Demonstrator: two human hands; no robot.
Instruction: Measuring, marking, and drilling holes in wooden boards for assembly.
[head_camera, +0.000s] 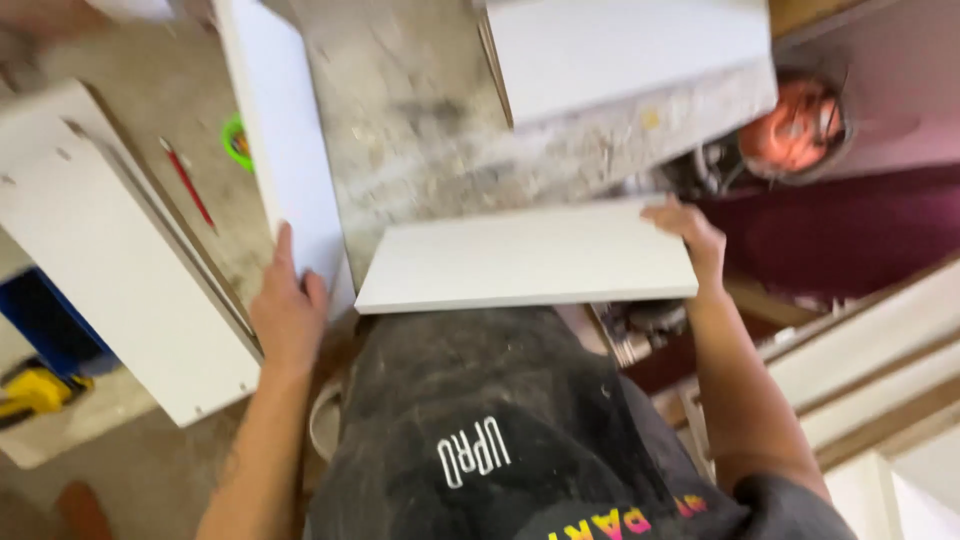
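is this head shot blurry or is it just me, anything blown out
Head view: motion blur smears the whole frame, worst on the orange round object and the thin red pencil. The flat white rectangular board and the long white panel look nearly blown out, without surface detail. The left hand and right hand have soft edges.

white board (528, 257), red pencil (186, 182), dusty grey floor (420, 130)

You have a flat white rectangular panel (527, 257) lying level before your chest, and a long white board (285, 140) standing on edge beside it.
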